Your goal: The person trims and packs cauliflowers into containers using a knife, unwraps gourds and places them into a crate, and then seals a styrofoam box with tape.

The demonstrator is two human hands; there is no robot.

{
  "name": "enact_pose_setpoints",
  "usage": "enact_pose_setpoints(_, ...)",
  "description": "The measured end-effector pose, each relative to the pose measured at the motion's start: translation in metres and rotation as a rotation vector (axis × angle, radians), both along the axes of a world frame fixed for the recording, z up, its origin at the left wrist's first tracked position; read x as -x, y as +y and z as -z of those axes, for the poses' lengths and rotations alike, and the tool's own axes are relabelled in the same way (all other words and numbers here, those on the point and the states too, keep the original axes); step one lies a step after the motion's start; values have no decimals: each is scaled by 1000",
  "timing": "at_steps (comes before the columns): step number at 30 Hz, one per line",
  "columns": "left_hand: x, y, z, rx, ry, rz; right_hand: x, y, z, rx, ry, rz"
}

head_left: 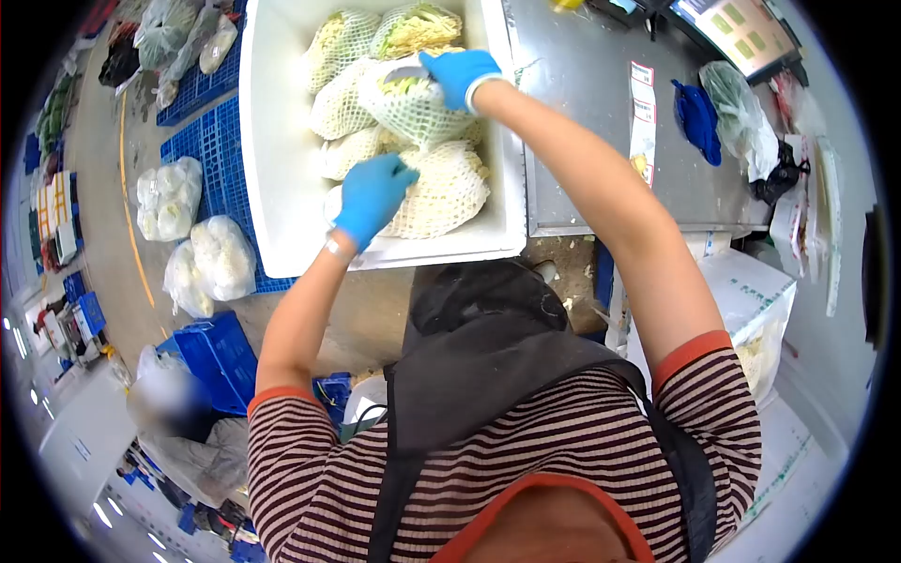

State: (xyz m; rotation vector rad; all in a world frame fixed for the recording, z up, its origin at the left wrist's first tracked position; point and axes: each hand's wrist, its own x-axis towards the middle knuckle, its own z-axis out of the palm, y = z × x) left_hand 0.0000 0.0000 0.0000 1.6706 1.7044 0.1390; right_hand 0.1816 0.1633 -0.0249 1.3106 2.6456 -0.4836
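Note:
Several pale cabbages point(343, 101) in white foam net sleeves fill a white foam box point(255, 141). My right hand point(462, 75), in a blue glove, is at the upper right edge of one netted cabbage point(422, 114). From its closed fingers a short grey blade-like tool point(405, 72) points left over the cabbage's leafy end; its handle is hidden. My left hand point(374, 195), also blue-gloved, rests with curled fingers against a netted cabbage point(441, 192) at the box's near side. What its fingertips hold, if anything, is hidden.
Right of the box stands a metal counter point(582, 122) with a label strip point(643, 117), a blue cloth item point(696, 122) and a screen point(741, 33). Bagged white produce point(221, 258) lies left, near blue pallets point(211, 159). Another person point(202, 450) is at lower left.

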Motion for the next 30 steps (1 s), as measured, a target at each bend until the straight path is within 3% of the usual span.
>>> enact_pose_setpoints(1,10,-13,-23,185,-196,-112,7,-8,16,-90,36,77)
enact_pose_setpoints(3,3,-19,-72,160,-430,-162,1,-9,-7,-246,141,78)
enact_pose_setpoints(5,-10,-42,-110,154,-508,-45,11,-1,28,-46,276,206)
enact_pose_setpoints(6,-27,-54,-129,230,-536,-78,-5,-15,36,-34,559,28)
enact_pose_setpoints(8,-64,-70,-153,296,-569,-73,13,-6,51,43,372,53)
enact_pose_setpoints(9,-92,-75,-166,337,-536,-48,-18,-26,-3,34,436,18)
enact_pose_setpoints(10,-116,-83,-158,292,-543,100,-48,-53,-32,-44,545,194)
enact_pose_setpoints(12,-173,-96,-137,148,-438,445,-132,-102,-85,54,714,295)
enact_pose_setpoints(15,-253,-120,-110,24,-443,1025,-256,-207,-101,17,1061,520)
enact_pose_setpoints(18,-358,-161,-121,-462,-354,1363,-386,-341,-140,-88,921,948)
enact_pose_setpoints(19,-384,-165,-125,-357,-451,1401,-418,-389,-155,-65,846,1142)
enact_pose_setpoints(20,-414,-155,-117,-286,-536,1442,-446,-423,-133,-216,945,1261)
enact_pose_setpoints(21,-444,-160,-119,-181,-610,1472,-469,-472,-147,-164,1111,1420)
enact_pose_setpoints(22,-475,-170,-126,42,-642,1346,-485,-520,-131,-343,1191,1456)
enact_pose_setpoints(24,-548,-190,-159,-59,-647,1443,-502,-603,-147,-369,1130,1907)
enact_pose_setpoints(25,-588,-199,-162,-133,-681,1525,-504,-636,-156,-368,1235,2042)
enact_pose_setpoints(27,-672,-227,-172,-173,-693,1558,-509,-694,-144,-544,1367,2157)
enact_pose_setpoints(30,-802,-272,-142,-369,-736,1772,-509,-744,-112,-722,1633,2148)
